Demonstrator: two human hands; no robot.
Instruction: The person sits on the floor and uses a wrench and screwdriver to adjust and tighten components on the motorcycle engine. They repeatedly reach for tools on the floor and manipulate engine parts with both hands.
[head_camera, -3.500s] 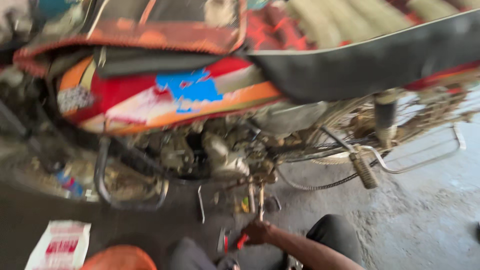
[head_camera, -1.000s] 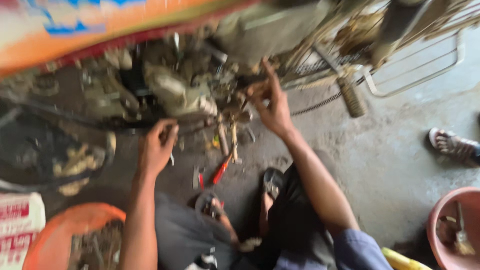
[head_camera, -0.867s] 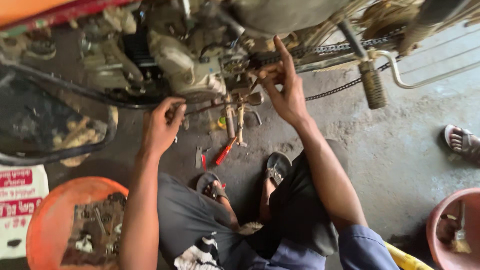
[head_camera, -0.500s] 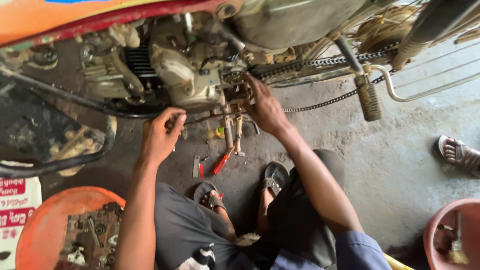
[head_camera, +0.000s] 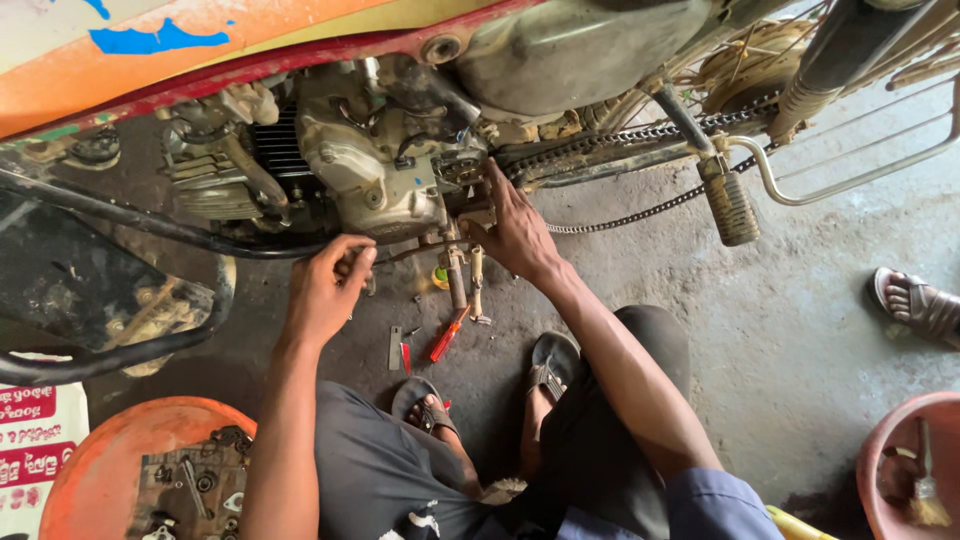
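Pressing now on the engine (head_camera: 385, 170) by the chain sprocket, right hand (head_camera: 515, 235) has dropped lower w/ fingers spread, left hand (head_camera: 325, 290) fingers curled under the crankcase, red screwdriver (head_camera: 445, 338) on floor.

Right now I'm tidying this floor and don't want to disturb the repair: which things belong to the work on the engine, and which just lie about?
In use:
- engine
- left hand, at the engine's underside
- right hand, at the engine's side

Lying about:
- red-handled screwdriver
- orange tub of small parts
- brush in the red bowl
- printed sack
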